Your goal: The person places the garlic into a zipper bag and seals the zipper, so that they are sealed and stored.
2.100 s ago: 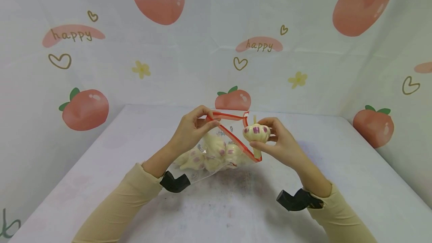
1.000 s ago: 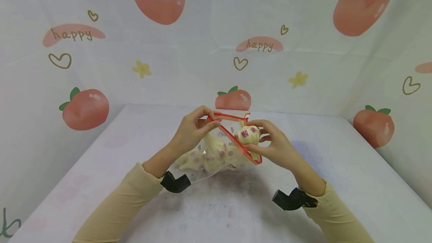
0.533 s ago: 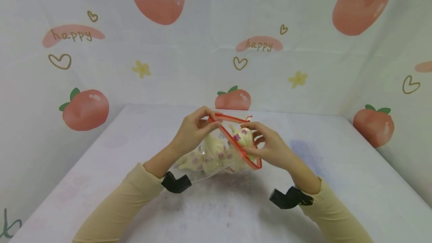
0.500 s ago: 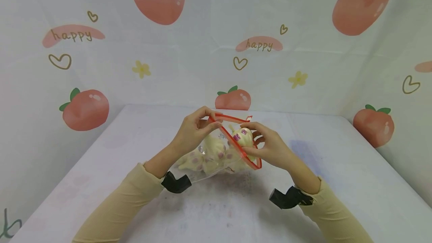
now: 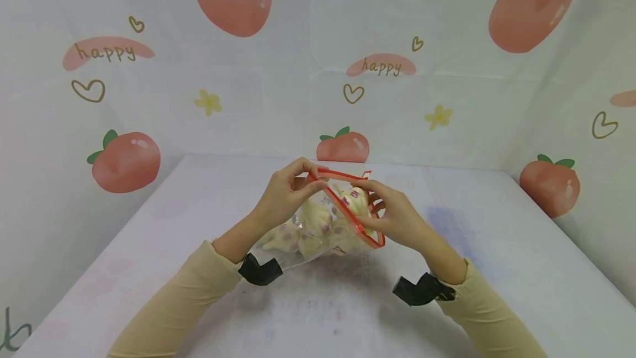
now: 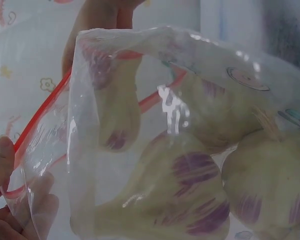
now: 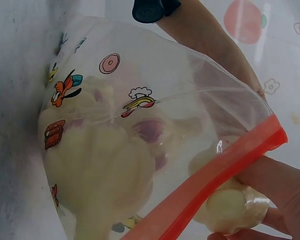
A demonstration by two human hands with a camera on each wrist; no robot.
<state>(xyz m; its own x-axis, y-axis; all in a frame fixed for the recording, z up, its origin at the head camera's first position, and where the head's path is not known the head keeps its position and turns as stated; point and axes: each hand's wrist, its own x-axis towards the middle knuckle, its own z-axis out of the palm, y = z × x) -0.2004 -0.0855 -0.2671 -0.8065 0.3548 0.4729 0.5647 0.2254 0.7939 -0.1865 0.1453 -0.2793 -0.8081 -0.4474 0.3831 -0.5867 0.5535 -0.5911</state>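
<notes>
In the head view my left hand (image 5: 283,195) pinches the red zip edge of a clear zip bag (image 5: 344,203), holding its mouth apart. Several white garlic bulbs (image 5: 315,219) with purple patches lie inside the bag. My right hand (image 5: 397,215) grips another garlic bulb (image 5: 355,199), which is within the bag's mouth. Seen from the right wrist, this garlic bulb (image 7: 235,207) sits behind the red strip, with the right thumb (image 7: 275,180) against it. Through the plastic, the left wrist view shows the bulbs (image 6: 185,185) close up and left fingers (image 6: 0,167) at the red edge.
The bag rests on a white table (image 5: 323,314) with faint stains. Behind it hangs a white cloth (image 5: 308,87) printed with red fruit, hearts and flowers. Black wrist cameras (image 5: 259,269) are strapped near both sleeves.
My right hand has moved left and carried the garlic bulb from outside the bag into its mouth. The left hand keeps its pinch and has barely moved.
</notes>
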